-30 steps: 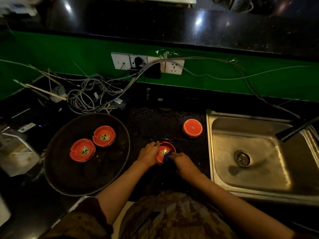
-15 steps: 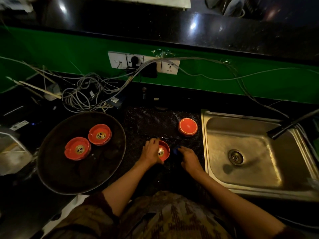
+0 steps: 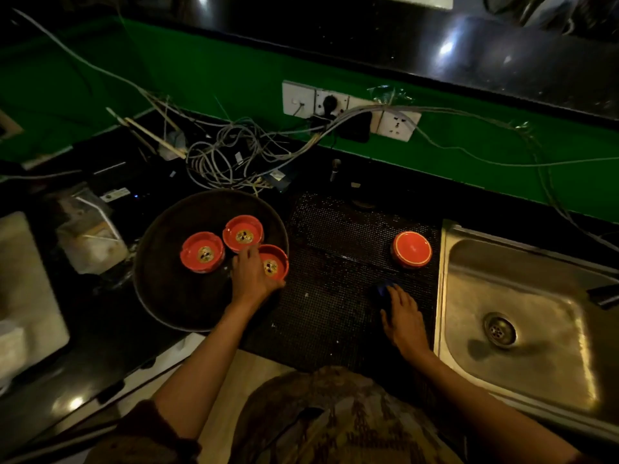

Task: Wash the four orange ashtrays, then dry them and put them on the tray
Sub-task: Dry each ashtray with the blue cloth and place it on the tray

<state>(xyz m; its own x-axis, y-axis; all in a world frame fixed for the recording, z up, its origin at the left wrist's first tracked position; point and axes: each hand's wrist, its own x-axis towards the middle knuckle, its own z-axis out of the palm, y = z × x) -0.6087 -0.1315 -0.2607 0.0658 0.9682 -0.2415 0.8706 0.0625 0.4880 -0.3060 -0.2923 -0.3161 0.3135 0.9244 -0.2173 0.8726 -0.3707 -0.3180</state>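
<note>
Two orange ashtrays (image 3: 202,252) (image 3: 243,233) sit upright on the round dark tray (image 3: 174,296). My left hand (image 3: 252,279) grips a third orange ashtray (image 3: 275,265) at the tray's right rim, next to the other two. A fourth orange ashtray (image 3: 412,249) lies upside down on the black dotted mat (image 3: 335,262), near the sink. My right hand (image 3: 403,321) rests on the mat with its fingers on a blue cloth (image 3: 384,291), which is mostly hidden in the dark.
A steel sink (image 3: 522,316) with a drain lies at the right, and a dark tap (image 3: 604,294) reaches over it. Tangled cables (image 3: 231,159) and wall sockets (image 3: 348,108) fill the back. Plastic bags (image 3: 90,236) and a pale box (image 3: 23,296) stand left of the tray.
My left hand carried the ashtray from the mat leftward to the tray's right rim. My right hand left the ashtray and moved right, down onto the mat with the blue cloth.
</note>
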